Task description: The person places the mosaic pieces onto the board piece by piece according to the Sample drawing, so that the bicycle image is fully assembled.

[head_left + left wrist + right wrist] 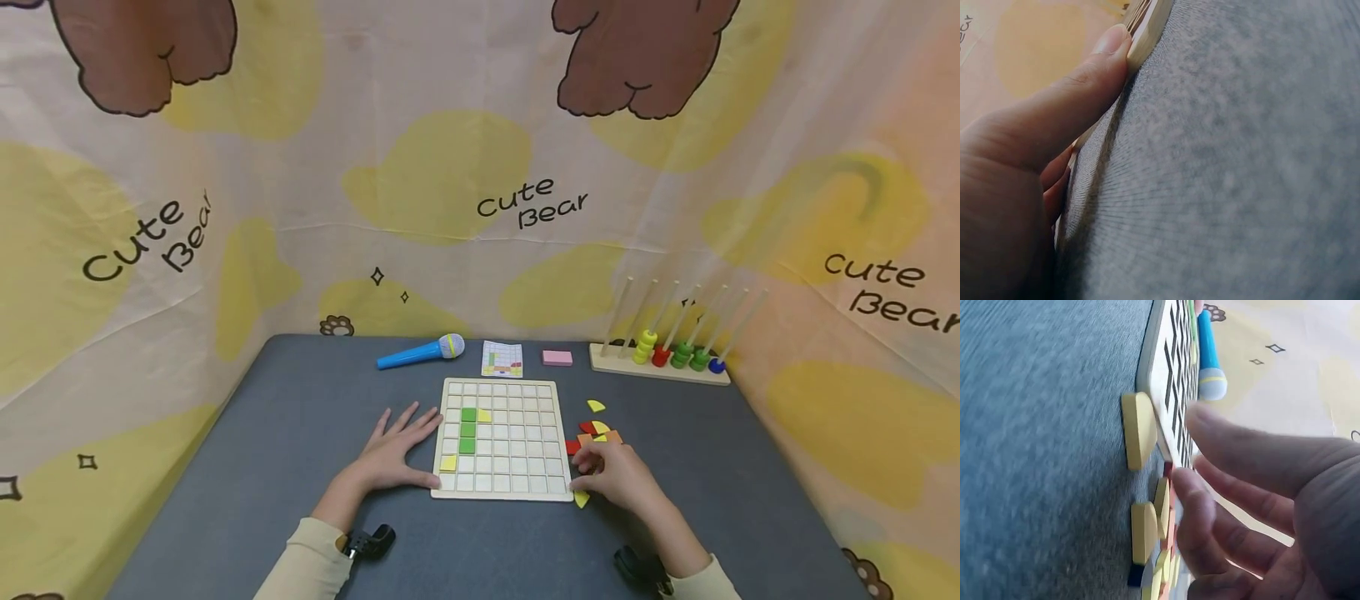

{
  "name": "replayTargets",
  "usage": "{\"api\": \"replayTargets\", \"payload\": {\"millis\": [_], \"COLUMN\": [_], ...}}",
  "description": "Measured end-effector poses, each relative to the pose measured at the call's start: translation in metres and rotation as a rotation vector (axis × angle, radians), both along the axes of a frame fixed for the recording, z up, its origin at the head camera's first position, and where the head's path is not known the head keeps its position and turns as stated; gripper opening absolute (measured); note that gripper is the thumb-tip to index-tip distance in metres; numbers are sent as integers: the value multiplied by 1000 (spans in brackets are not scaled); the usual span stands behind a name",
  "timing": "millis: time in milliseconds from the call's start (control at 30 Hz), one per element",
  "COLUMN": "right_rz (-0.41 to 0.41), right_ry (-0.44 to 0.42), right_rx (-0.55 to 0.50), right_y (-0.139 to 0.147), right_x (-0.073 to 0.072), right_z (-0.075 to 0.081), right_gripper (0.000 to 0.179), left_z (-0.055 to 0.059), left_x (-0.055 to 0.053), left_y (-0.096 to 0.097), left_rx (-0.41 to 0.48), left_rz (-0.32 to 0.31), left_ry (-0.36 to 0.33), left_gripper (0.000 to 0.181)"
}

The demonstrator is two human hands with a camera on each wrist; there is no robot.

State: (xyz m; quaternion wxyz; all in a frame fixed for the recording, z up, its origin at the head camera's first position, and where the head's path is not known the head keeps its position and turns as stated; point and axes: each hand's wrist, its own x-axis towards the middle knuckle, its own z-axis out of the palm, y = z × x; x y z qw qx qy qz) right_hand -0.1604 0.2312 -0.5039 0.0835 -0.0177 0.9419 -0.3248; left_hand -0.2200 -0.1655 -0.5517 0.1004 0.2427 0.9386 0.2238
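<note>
A wooden grid board lies flat on the table. Several green squares form a column in it, with one yellow square beside them and another yellow square lower left. My left hand is spread at the board's left side; its thumb touches the board's edge. Over the loose pieces at the board's right, my right hand is bent with thumb and fingers apart, and nothing shows between them. A yellow rounded piece lies by the board's corner. The hand partly hides red and orange pieces.
Behind the board lie a blue toy microphone, a printed pattern card and a pink block. At the back right stands a peg rack with coloured beads. Printed cloth walls surround the dark table.
</note>
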Motion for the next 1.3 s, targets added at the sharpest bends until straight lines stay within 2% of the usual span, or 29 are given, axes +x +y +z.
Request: {"api": "replayTargets", "payload": {"millis": [267, 567, 867, 1100, 1300], "right_rz": [73, 75, 62, 103, 114], "right_ry": [-83, -124, -95, -106, -58], "right_rx": [92, 76, 133, 82, 65], "right_y": [6, 2, -5, -6, -4], "right_x": [3, 3, 6, 6, 1], "right_z": [0, 2, 2, 7, 15], "right_gripper": [36, 26, 25, 20, 12], "left_z": [2, 1, 1, 2, 2], "left_x": [0, 0, 0, 0, -1], "left_y": [0, -1, 0, 0, 0], "left_rx": [3, 5, -1, 5, 0], "left_rz": [-4, -6, -4, -1, -2], "left_ry": [-8, 8, -6, -7, -10], "left_gripper": [114, 113, 113, 114, 113]}}
